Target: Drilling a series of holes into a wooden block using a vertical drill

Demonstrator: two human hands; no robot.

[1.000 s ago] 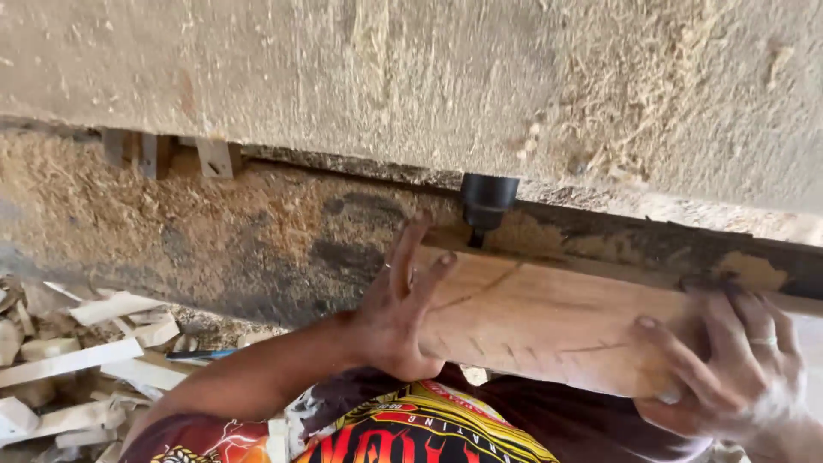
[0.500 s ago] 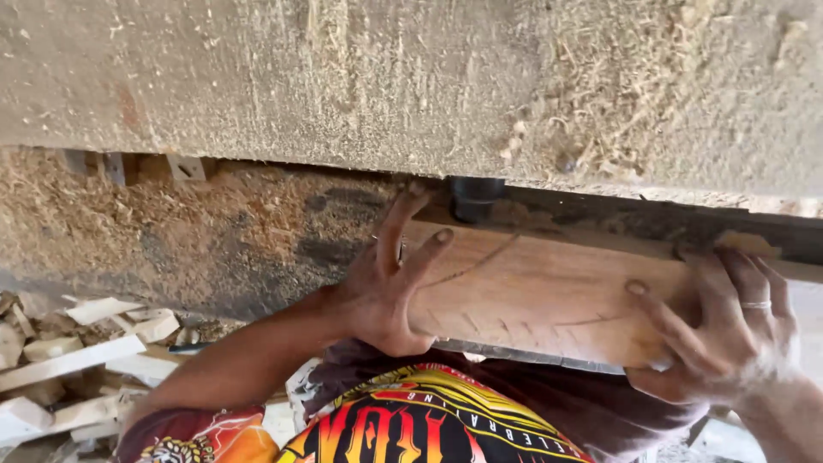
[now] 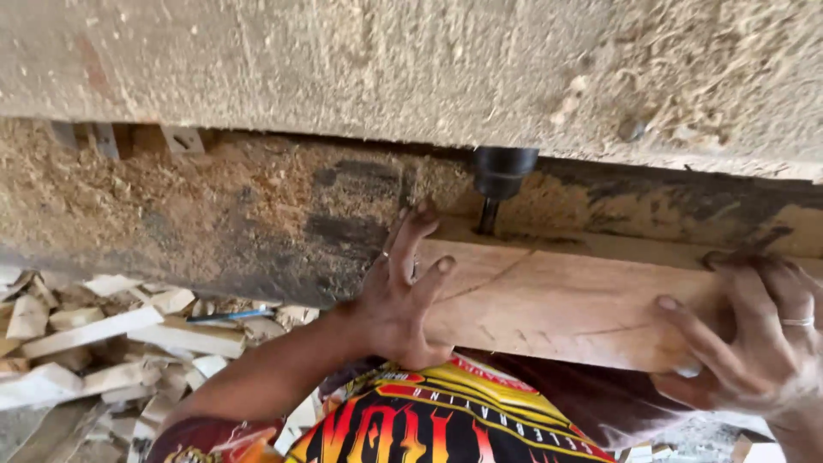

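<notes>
Overhead, broad sawdust-caked machine body, pale and dusty, filling the top of the view. Below it, dark sawdust-strewn machine bed carrying the work. Across the bed's right half, long pale wooden board with pencil lines, lying flat with its far edge just under the black chuck with a thin dark bit, the bit tip at or just above that edge near the board's left end; contact hard to tell. By the look of it, boring barely begun or not yet begun: no finished hole visible on the board, pencil marks uncut. At the bed's left edge and below, heap of pale wooden offcuts. Left hand pressed on the board's left end, fingers spread wide and flat, palm down, wrist bent. Right hand wrapped over the board's right end, fingers curled around it, thumb along the near face, silver ring on one finger.
</notes>
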